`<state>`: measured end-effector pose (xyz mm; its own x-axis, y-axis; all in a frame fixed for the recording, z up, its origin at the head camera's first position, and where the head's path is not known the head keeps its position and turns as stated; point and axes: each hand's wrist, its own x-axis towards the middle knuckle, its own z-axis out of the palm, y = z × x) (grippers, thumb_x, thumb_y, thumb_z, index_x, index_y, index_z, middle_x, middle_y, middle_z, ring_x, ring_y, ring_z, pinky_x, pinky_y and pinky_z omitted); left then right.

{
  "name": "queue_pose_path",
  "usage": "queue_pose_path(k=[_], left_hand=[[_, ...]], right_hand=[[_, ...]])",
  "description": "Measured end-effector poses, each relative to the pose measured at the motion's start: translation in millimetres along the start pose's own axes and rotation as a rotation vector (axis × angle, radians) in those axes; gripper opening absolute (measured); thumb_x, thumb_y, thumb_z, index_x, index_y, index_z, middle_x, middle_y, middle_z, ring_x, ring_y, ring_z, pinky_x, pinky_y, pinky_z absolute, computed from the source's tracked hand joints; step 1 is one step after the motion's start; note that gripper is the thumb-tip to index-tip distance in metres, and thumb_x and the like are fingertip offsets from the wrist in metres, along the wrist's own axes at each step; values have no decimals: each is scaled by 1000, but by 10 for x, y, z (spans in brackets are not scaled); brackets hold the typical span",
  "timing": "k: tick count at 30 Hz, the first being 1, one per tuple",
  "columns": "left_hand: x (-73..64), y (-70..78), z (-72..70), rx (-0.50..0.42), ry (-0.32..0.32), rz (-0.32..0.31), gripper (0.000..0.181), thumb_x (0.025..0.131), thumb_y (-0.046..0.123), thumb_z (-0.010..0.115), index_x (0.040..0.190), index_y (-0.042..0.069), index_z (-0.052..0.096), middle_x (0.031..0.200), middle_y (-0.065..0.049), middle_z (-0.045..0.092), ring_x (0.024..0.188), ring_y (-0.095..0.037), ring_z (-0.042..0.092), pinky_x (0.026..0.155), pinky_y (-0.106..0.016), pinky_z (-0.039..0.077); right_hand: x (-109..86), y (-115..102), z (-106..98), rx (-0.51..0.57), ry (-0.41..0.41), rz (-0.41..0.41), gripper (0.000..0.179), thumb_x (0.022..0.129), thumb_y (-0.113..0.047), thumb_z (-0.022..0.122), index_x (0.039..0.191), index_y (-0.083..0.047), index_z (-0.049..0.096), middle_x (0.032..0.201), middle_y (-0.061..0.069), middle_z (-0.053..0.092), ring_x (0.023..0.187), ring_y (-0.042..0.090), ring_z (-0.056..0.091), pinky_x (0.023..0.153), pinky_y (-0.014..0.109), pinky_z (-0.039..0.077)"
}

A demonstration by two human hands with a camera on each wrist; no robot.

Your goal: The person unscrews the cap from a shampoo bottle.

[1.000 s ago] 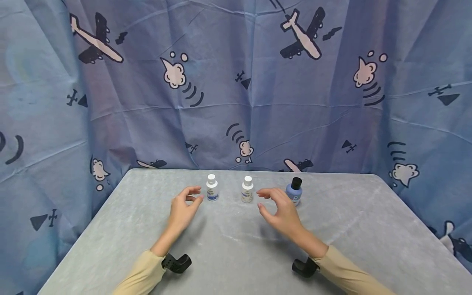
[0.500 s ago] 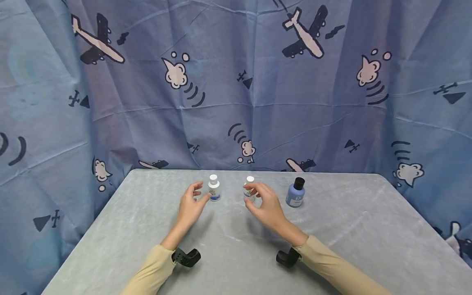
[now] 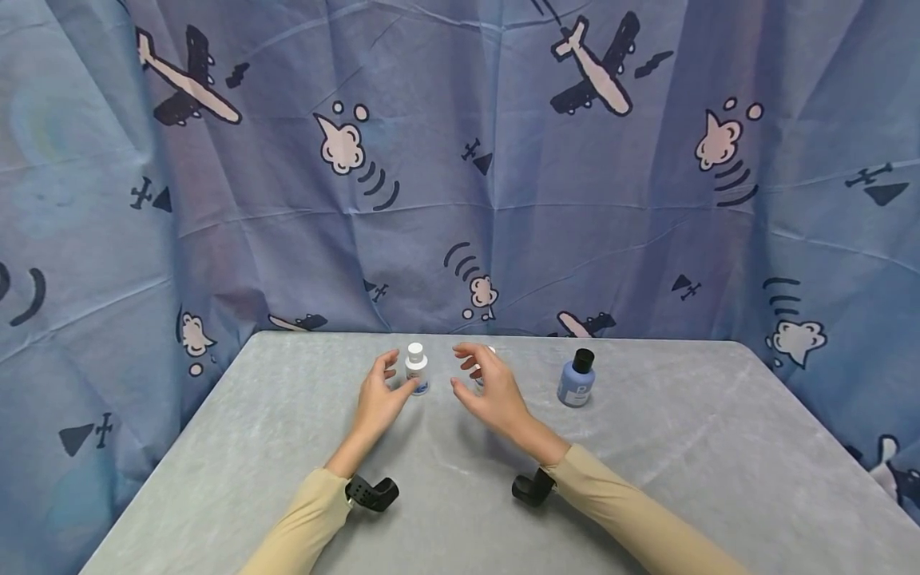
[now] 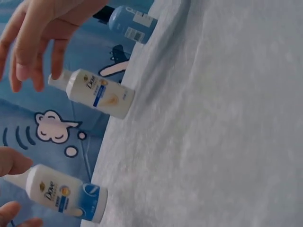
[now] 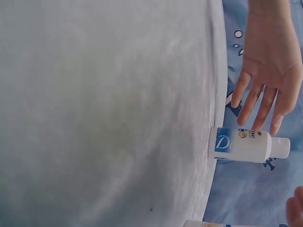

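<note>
Three small bottles stand upright in a row on the table. The left one, a white Dove bottle with a blue lower band (image 3: 416, 363), has my left hand (image 3: 376, 403) beside it, the thumb overlapping its lower part in the head view. Those left fingers look loosely spread in the right wrist view. My right hand (image 3: 494, 395) hovers in front of the middle white Dove bottle (image 4: 102, 94), hiding most of it from the head camera. Its fingers are bent loosely with nothing between them. To the right stands a blue bottle with a black cap (image 3: 576, 382).
A grey cloth-like surface covers the table (image 3: 446, 511). Directly behind its back edge hangs a blue curtain (image 3: 402, 160) printed with planes and clouds. Each wrist carries a black camera mount (image 3: 374, 493) below the hand.
My right hand has moved left, from beside the blue bottle to in front of the middle bottle. My left hand has shifted slightly right, closer to the left bottle. The bottles stay in place.
</note>
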<state>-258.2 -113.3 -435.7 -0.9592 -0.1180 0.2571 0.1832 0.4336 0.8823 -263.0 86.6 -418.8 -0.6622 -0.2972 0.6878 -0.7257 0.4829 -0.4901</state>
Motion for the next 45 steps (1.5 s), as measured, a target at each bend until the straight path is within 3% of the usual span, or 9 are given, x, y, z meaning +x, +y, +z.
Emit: queue_pose_path(k=[7, 23, 36, 45], left_hand=[[78, -67, -13, 20, -32, 28, 60, 82, 12, 72, 134, -2, 48, 133, -23, 55, 120, -39, 55, 104, -49, 42], [199, -106, 55, -4, -109, -29, 68, 79, 9, 75, 138, -2, 43, 125, -25, 59, 111, -39, 60, 92, -46, 51], [265, -228, 90, -49, -118, -9, 61, 75, 8, 79, 129, -2, 52, 114, -23, 63, 102, -35, 63, 90, -44, 52], [311, -272, 97, -55, -125, 6, 56, 76, 9, 80, 124, -2, 55, 112, -22, 64, 100, -35, 64, 88, -42, 53]], right_hand=[[92, -13, 99, 0, -15, -41, 47, 79, -4, 70, 123, -3, 54, 110, 12, 63, 92, 24, 63, 74, 35, 57], [251, -13, 215, 21, -82, 90, 53, 80, -6, 73, 127, -4, 49, 114, 13, 60, 100, 24, 62, 81, 37, 55], [285, 6, 239, 53, -164, 198, 67, 78, -7, 77, 135, -2, 41, 121, 18, 53, 105, 30, 59, 87, 44, 53], [327, -4, 256, 89, -194, 240, 67, 79, -10, 77, 135, -2, 42, 125, 18, 53, 107, 29, 60, 89, 39, 53]])
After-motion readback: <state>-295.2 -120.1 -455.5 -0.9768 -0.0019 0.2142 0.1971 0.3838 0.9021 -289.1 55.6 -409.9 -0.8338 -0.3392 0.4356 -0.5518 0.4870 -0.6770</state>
